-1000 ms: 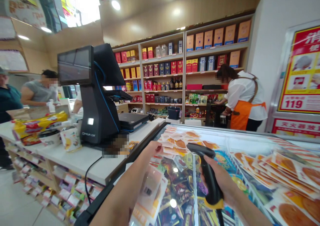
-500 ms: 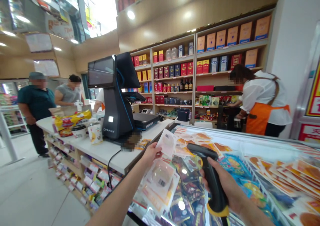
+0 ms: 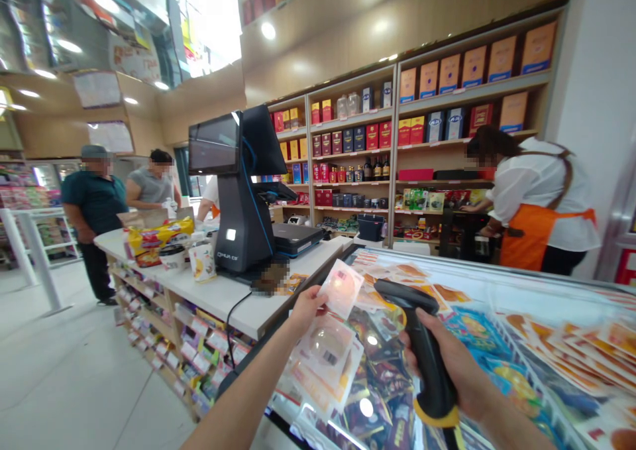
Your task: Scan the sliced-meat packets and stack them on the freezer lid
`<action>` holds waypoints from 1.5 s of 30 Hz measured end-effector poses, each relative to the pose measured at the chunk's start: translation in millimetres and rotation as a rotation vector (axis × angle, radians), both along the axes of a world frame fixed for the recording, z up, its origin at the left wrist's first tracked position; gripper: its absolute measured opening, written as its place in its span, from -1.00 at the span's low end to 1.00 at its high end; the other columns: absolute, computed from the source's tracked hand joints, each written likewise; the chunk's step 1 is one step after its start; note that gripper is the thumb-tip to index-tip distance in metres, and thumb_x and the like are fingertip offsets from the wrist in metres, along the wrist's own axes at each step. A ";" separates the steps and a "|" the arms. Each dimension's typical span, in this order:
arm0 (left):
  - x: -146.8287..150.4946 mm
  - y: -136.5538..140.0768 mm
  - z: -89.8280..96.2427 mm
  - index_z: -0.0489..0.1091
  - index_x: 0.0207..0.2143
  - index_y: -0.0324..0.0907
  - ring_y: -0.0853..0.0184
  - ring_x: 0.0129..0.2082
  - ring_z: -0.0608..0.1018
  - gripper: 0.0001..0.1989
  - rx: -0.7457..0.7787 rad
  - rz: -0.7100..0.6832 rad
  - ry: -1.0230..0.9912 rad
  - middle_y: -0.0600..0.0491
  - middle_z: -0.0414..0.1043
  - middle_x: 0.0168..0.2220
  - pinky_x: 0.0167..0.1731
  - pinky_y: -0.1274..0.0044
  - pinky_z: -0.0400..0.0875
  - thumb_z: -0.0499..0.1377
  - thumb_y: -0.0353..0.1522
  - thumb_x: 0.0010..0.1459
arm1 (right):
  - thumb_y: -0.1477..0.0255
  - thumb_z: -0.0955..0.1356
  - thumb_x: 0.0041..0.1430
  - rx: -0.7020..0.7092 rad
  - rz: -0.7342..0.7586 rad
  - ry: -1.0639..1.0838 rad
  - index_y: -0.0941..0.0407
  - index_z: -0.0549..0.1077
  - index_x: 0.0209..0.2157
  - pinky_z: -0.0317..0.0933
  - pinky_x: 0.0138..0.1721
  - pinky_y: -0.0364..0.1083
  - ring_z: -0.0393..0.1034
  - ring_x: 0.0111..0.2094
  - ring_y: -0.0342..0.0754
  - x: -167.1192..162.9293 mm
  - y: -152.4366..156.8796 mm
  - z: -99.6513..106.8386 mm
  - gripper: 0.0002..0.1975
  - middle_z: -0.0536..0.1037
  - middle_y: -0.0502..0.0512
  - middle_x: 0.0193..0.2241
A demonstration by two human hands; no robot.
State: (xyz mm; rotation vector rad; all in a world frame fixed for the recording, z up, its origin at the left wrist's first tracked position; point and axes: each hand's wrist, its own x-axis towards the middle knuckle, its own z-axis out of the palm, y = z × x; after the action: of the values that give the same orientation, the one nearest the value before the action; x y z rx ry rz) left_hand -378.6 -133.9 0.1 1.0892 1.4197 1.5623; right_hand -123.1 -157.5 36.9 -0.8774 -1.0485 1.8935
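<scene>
Between the thumb and fingers of my left hand [image 3: 309, 309] is a flat white plastic packet [image 3: 342, 287], its barcode side up with a reddish glow on it. More such packets [image 3: 328, 357] lie fanned out just below, on the glass top of the display case [image 3: 472, 256]. My right hand [image 3: 450, 357] is wrapped round the grip of a black and yellow barcode scanner [image 3: 422, 344]. The scanner's head points left toward the packet, a short gap away. Under the scanner, dark snack bags [image 3: 382, 377] show in the case.
To the left, a white counter [image 3: 238, 304] carries a cash register [image 3: 243, 205], a yellow snack bag [image 3: 163, 234] and cups. Blue packs [image 3: 472, 334] and orange-white packets [image 3: 551, 350] are at right. A person in an orange apron [image 3: 527, 234] bends behind the case; others stand far left.
A reddish light now shows on the packet in my left hand. My view has turned slightly left, so the surroundings appear further right. Both hands keep their holds.
</scene>
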 end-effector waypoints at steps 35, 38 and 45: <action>48.5 -1.2 22.7 0.34 -0.25 -0.17 0.22 -0.32 0.44 -0.62 -0.304 0.048 0.738 0.06 0.40 -0.48 -0.33 0.51 0.19 0.23 -0.34 -0.22 | 0.25 0.33 -0.13 0.029 -0.260 -0.054 0.16 0.31 -0.52 0.16 -0.75 -0.24 0.29 -0.71 -0.20 28.1 40.4 -13.9 -0.75 0.43 -0.04 -0.69; 51.0 49.1 11.7 0.27 -0.18 -0.24 0.34 -0.30 0.42 -0.71 -0.438 0.044 0.657 0.01 0.36 -0.26 -0.30 0.42 0.30 0.07 -0.30 0.02 | 0.26 0.33 -0.13 0.035 -0.286 -0.072 0.16 0.31 -0.53 0.15 -0.75 -0.24 0.28 -0.72 -0.20 29.5 42.0 -12.5 -0.75 0.43 -0.04 -0.70; 53.3 103.0 -13.0 0.23 -0.13 -0.22 0.31 -0.21 0.40 -0.69 -0.578 0.041 0.476 -0.01 0.28 -0.14 -0.26 0.38 0.33 0.04 -0.31 0.06 | 0.24 0.33 -0.13 0.032 -0.294 -0.045 0.17 0.30 -0.55 0.15 -0.74 -0.25 0.27 -0.72 -0.22 34.1 47.0 -12.7 -0.74 0.40 -0.05 -0.72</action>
State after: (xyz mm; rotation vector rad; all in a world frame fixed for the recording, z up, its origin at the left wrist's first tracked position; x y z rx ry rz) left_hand -325.3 -30.9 -12.9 1.1024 2.0523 0.8373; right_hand -89.0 -110.4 24.2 -1.0007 -0.9178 1.6150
